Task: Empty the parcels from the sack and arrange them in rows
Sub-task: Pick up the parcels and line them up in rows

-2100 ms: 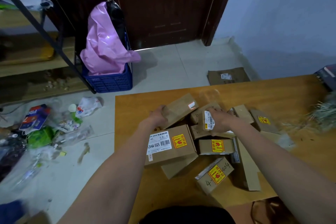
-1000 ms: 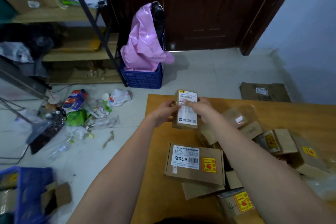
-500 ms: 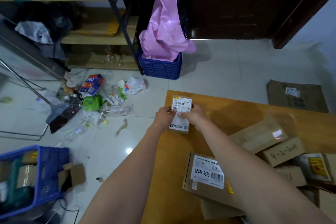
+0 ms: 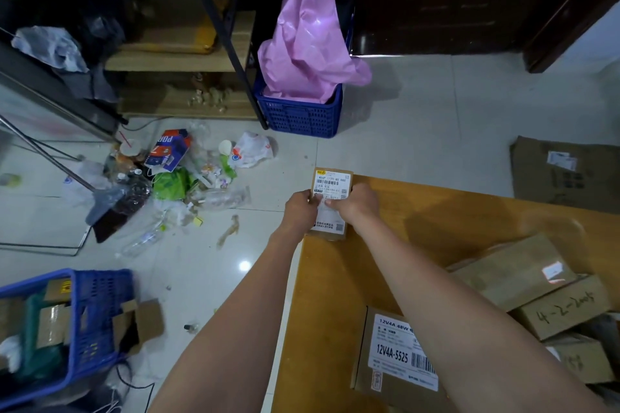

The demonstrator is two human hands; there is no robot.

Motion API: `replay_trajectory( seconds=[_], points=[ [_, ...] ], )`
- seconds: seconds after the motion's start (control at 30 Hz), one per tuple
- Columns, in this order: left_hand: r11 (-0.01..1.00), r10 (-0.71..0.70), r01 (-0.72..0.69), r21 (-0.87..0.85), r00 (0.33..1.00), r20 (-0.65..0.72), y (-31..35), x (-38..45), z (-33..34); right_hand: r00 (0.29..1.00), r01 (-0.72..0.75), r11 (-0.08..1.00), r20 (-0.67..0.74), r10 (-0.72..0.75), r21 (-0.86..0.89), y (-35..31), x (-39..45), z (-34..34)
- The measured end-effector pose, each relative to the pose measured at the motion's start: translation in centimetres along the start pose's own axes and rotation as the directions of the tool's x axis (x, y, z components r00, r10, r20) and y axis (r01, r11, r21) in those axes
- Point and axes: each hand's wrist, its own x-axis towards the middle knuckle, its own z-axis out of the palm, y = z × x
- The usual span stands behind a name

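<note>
Both hands hold one small parcel (image 4: 332, 203) at the far left corner of the table (image 4: 436, 228), at 12 o'clock from the person. The left hand (image 4: 299, 211) grips its left edge, fingers curled around it; the right hand (image 4: 355, 206) pinches its right side, thumb across the white label. The parcel's far end juts beyond the fingers at 12 o'clock, past the table edge. A labelled box (image 4: 385, 365) and other parcels (image 4: 523, 282) lie at 4 o'clock from it.
</note>
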Motion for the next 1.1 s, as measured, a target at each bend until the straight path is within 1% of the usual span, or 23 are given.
replay_trajectory(
  seconds=[0.4,0.67,0.77,0.87,1.0,1.1],
  points=[
    [1.0,-0.007,0.007,-0.021,1.0,0.008,0.5,1.3,-0.1,0.999,-0.038,0.999,-0.007,0.038,0.023,-0.9,0.4,0.2],
    [0.999,-0.013,0.014,-0.051,1.0,0.018,0.3,1.2,-0.1,1.0,-0.021,0.999,0.003,0.021,0.025,-1.0,-0.1,-0.1],
    [0.999,0.001,0.0,-0.037,1.0,0.029,0.4,1.0,-0.2,0.999,-0.019,0.999,0.03,0.018,0.032,-1.0,-0.3,-0.6],
    [1.0,-0.004,0.005,-0.013,0.999,0.037,0.6,0.6,-0.6,0.999,-0.025,0.999,0.022,0.025,0.026,-0.8,-1.1,-1.4],
    [0.999,-0.011,0.011,-0.034,1.0,-0.021,1.4,-0.7,-0.9,0.998,-0.028,1.0,-0.055,0.028,0.015,-0.1,-2.2,-3.1],
    [0.999,0.05,-0.049,0.011,0.993,-0.103,2.6,-2.1,-0.8,0.995,-0.012,1.0,-0.097,0.014,0.026,0.5,-3.3,-5.0]
  ],
)
